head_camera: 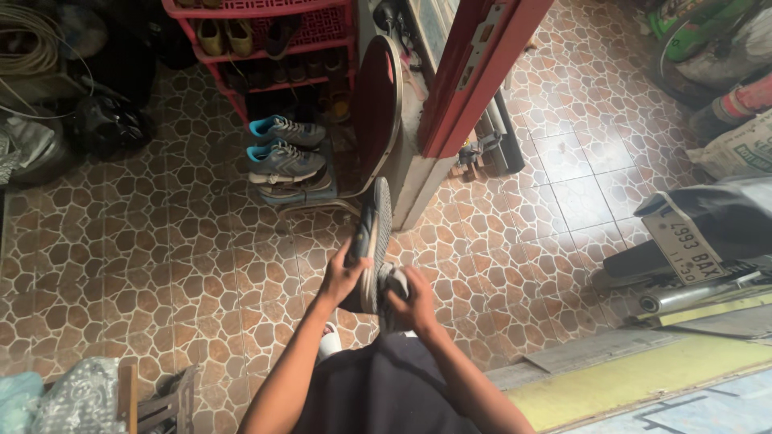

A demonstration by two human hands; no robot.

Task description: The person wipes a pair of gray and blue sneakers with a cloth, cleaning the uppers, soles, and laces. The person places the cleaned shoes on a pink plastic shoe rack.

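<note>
Looking down from my head: a red shoe rack stands ahead on the tiled floor, a pair of grey sneakers before it, a red chair alongside. My left hand grips the dark sneaker, sole up, fingers wrapped round its side. My right hand closes on a grey cloth against its heel. A motorbike is cut off at right.

Shoe rack cut off at top edge — motorbike at right.
</note>
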